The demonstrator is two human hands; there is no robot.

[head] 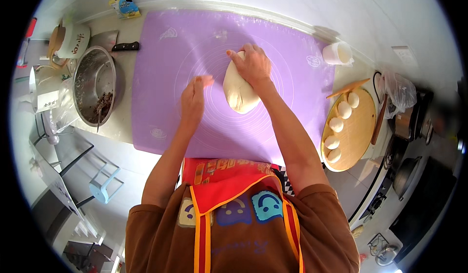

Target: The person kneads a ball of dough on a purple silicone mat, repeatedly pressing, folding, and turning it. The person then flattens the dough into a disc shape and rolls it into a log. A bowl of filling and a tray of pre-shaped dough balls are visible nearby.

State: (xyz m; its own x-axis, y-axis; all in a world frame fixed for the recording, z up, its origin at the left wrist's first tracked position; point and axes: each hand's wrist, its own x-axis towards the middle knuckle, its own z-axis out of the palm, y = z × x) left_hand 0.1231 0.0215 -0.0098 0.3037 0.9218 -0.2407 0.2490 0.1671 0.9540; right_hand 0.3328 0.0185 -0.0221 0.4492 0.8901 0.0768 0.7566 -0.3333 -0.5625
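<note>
A large, smooth lump of pale dough [239,88] lies on a purple silicone pastry mat [157,90] printed with rings. My right hand [255,63] grips its far right side, with the thumb over the top and the fingers around the far end. To the left of the dough, my left hand [194,95] is raised and holds nothing. Its fingertips are blurred and point towards the dough, apart from it.
Left of the mat are a steel bowl [82,106] with dark filling and a cleaver [126,46]. On the right, a round wooden board [356,134] bears several white dough balls [344,110], beside a small rolling pin [348,88]. A white cup [334,53] stands at the far right corner.
</note>
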